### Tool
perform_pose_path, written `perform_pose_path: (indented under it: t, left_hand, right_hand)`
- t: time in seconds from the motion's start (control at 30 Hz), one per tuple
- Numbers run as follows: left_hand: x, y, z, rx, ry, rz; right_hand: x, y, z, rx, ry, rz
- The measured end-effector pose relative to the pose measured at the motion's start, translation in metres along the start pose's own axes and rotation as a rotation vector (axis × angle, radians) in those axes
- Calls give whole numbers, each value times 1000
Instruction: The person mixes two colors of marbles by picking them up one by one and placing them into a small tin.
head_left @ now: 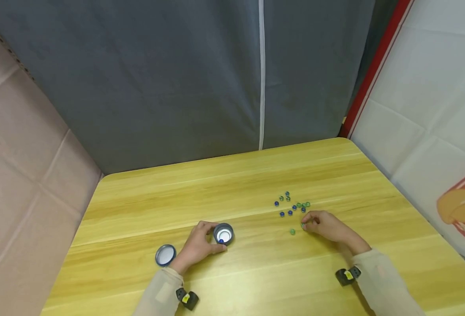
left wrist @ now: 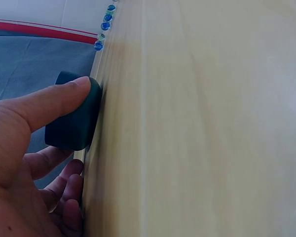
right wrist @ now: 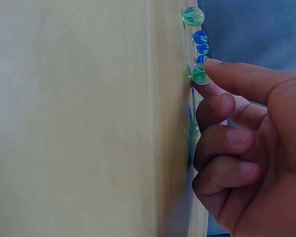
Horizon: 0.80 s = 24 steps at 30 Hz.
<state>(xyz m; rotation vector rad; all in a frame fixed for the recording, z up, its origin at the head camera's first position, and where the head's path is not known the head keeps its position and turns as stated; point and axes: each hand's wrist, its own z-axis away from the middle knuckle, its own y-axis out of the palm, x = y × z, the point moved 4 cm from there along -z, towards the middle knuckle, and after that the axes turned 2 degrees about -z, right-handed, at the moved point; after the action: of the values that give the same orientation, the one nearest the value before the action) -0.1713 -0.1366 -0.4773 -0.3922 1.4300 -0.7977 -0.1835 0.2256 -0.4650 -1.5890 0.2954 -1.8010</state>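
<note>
My left hand (head_left: 197,245) grips a small round dark tin (head_left: 230,233) from its left side, thumb at the near side and fingers behind. A blue marble (head_left: 221,241) lies inside the tin, against its pale bottom. In the left wrist view the thumb presses along the dark side of the tin (left wrist: 74,123). My right hand (head_left: 327,226) pinches a green marble (right wrist: 200,76) between thumb and index finger, low over the table, its other fingers curled in. Just left of that hand lies another green marble (head_left: 293,231).
Several blue and green marbles, among them a blue marble (head_left: 282,214), lie scattered beyond the right hand. A round lid (head_left: 165,255) with a blue rim rests left of the left wrist. The wooden table (head_left: 145,197) ends at a grey curtain (head_left: 177,109).
</note>
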Motion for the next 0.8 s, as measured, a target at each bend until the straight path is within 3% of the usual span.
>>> perform_pose_path:
  t: [0.43,0.8]
  left_hand:
    - [0,1,-1,-6,7,-10]
    - [-1,-2,1,-10,9,-10]
  right_hand:
    - [3,-4,1,-18,-25,-2]
    - [30,-6,-10,-42,-50,17]
